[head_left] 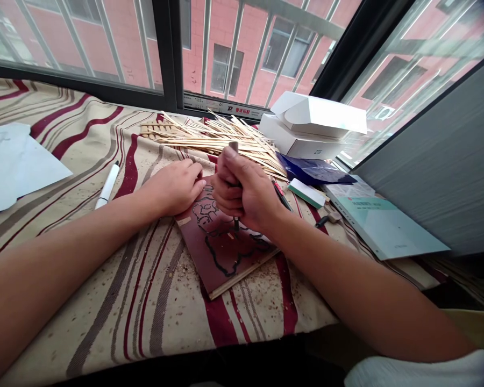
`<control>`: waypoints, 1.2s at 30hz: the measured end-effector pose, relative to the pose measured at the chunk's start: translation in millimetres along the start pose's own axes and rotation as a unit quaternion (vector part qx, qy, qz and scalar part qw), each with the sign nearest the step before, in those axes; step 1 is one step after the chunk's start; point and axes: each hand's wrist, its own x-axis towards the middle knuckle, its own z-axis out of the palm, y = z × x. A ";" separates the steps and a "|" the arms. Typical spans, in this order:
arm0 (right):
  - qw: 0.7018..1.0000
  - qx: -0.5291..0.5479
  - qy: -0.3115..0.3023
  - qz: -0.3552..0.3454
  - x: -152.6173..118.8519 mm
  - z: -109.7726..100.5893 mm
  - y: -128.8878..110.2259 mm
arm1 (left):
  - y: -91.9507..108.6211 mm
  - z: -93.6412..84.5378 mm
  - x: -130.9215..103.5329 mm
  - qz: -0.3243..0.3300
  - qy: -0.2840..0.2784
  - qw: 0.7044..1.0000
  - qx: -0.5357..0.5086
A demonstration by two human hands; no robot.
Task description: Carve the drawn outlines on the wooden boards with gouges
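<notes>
A reddish-brown wooden board (197,251) with a black line drawing lies tilted on the striped cloth. My left hand (177,185) is closed over its far left corner, thumb on the top face. In a fist, my right hand (246,191) grips an upright carving chisel (233,145). The handle's end sticks out above the fist, and the dark shaft comes down below it to the board. Most of the handle and part of the drawing are hidden by the right hand. Small wood chips lie on the board and on the cloth around it.
Behind the hands is a pile of thin wooden sticks (226,134). To the right are a white box (312,126), a blue plastic sheet (314,171), a green-and-white block (307,193) and a book (387,220). At left lie a white marker (107,186) and paper sheets (20,166).
</notes>
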 end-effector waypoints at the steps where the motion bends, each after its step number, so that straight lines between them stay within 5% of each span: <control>1: 1.000 0.000 -0.002 -0.003 0.2 -0.1 1.2 | 0.3 -0.2 -0.1 0.000 0.002 1.000 0.001; 8: 0.998 0.027 0.049 -0.027 0.9 0.8 1.3 | 1.6 -2.7 -0.6 -0.010 -0.014 1.000 0.010; 16: 0.999 0.033 0.018 0.024 2.6 4.3 17.8 | 0.2 -1.6 1.5 -0.009 -0.029 1.000 -0.006; 20: 0.997 0.041 -0.004 0.064 1.7 -1.2 5.5 | -0.3 -0.1 1.0 -0.005 -0.022 1.000 -0.019; 23: 0.999 0.048 0.010 0.010 0.2 -8.0 -8.1 | 0.0 -0.1 0.3 -0.023 -0.024 0.999 -0.021; 31: 0.997 0.071 0.033 -0.022 4.6 -6.5 5.2 | 7.6 -15.1 20.5 -0.062 -0.143 0.988 0.016; 36: 0.998 0.063 0.005 0.013 3.6 0.0 17.2 | 6.1 -4.8 23.0 -0.102 -0.074 0.991 0.039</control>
